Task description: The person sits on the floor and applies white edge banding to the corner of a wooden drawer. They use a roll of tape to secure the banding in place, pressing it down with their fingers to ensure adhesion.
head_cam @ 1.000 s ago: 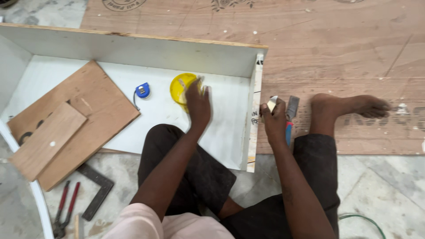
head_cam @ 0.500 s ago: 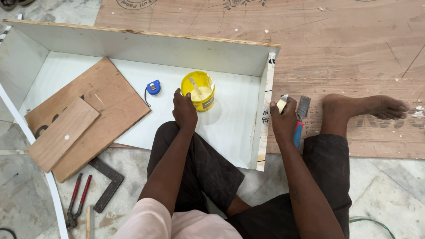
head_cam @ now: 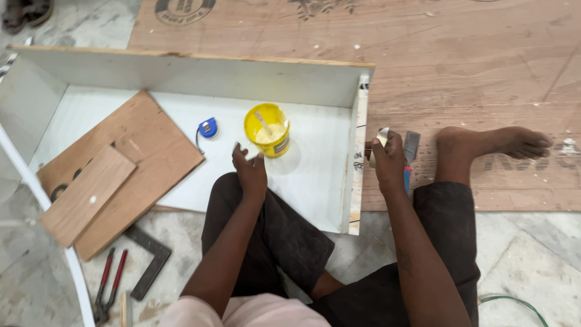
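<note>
At the centre of the frame the left hand hovers loosely curled and empty just beside the round yellow plastic tub of pale adhesive, which stands on the floor of the white laminated open box. At centre right the right hand is closed around a flat-bladed scraper with a red and blue handle, pressed close to the box's raw right edge (a pale dab shows at the fingertips). To work this edge well, I judge the blade should stay flat and lightly loaded, with the tub kept upright and near.
</note>
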